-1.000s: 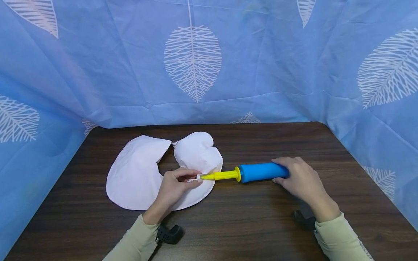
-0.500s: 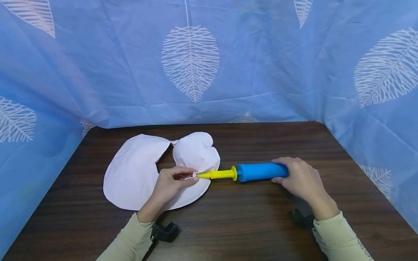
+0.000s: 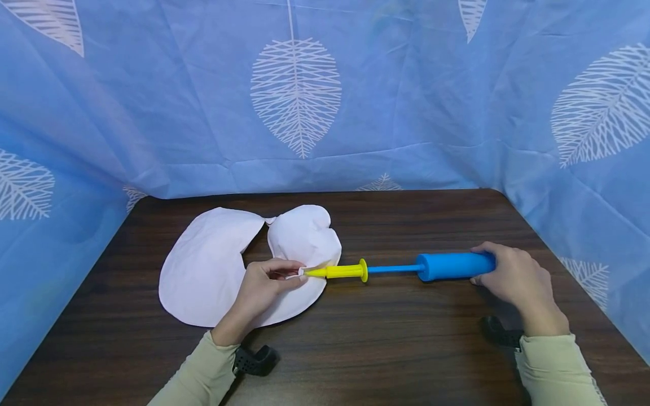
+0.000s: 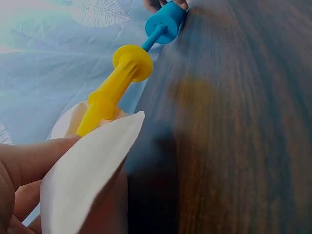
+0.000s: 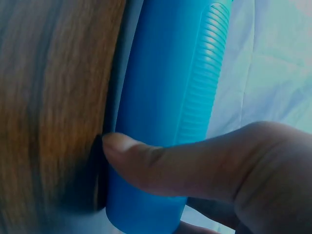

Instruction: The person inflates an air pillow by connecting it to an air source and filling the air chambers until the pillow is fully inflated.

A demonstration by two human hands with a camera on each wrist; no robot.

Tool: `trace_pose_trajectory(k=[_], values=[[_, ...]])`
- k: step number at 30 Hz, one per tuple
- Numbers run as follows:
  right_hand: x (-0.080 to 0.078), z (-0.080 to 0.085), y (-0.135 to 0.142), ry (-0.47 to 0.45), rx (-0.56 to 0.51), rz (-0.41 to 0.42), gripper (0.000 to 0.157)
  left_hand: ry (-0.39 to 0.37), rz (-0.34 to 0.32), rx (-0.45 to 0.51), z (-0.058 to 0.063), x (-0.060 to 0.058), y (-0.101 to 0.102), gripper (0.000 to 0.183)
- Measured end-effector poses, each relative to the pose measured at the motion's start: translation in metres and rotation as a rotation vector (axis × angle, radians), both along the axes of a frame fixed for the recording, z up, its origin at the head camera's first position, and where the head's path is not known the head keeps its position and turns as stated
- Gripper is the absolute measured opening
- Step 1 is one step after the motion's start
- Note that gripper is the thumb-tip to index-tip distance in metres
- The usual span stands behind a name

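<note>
In the head view, my left hand point(image 3: 261, 290) pinches the small white valve of a white inflatable point(image 3: 200, 270), a soft curved piece resembling a neck pillow. The yellow nozzle point(image 3: 342, 272) of a hand pump meets that valve, its tip hidden at the fingertips. A thin blue rod point(image 3: 392, 269) shows between the nozzle's round flange and the blue barrel point(image 3: 452, 266). My right hand point(image 3: 518, 276) grips the barrel's far right end. Its thumb point(image 5: 161, 165) lies across the barrel in the right wrist view. Up close, a pale flap point(image 4: 92, 175) partly covers the left fingers.
Everything lies on a dark wood-grain table point(image 3: 386, 349). A blue curtain point(image 3: 406, 101) with white leaf prints stands behind and at both sides. Each wrist wears a black strap, like the left one point(image 3: 258, 361).
My right hand has drawn the pump barrel to the right, exposing the blue rod, with the barrel earlier close against the yellow flange. My left hand keeps its pinch at the valve.
</note>
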State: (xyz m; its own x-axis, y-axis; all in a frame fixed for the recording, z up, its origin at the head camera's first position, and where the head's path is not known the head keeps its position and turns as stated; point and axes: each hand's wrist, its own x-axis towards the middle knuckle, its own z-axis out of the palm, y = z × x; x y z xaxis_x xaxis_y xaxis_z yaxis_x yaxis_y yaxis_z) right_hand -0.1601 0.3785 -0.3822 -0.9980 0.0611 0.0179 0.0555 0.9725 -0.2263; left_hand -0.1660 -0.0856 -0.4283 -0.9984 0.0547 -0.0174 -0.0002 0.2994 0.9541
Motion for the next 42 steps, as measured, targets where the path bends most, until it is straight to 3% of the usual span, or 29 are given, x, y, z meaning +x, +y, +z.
trace_pose_trajectory(k=[8,17,25,34,42], values=[[-0.005,-0.006,-0.011,0.07,-0.011,0.025,0.055,0.001,0.017,0.011,0.0,-0.001,-0.003,0.021],[0.0,-0.013,-0.057,0.163,-0.097,0.194,0.058,0.003,0.021,0.024,0.002,0.0,-0.002,0.021],[0.0,-0.015,-0.086,0.223,-0.064,0.301,0.062,0.009,0.011,0.004,0.005,0.0,0.002,0.02],[0.002,-0.011,-0.078,0.152,-0.059,0.249,0.061,0.009,-0.002,0.005,0.004,-0.002,0.0,0.02],[-0.002,-0.007,-0.046,0.067,-0.054,0.152,0.062,0.023,-0.003,0.005,0.003,-0.001,0.0,0.02]])
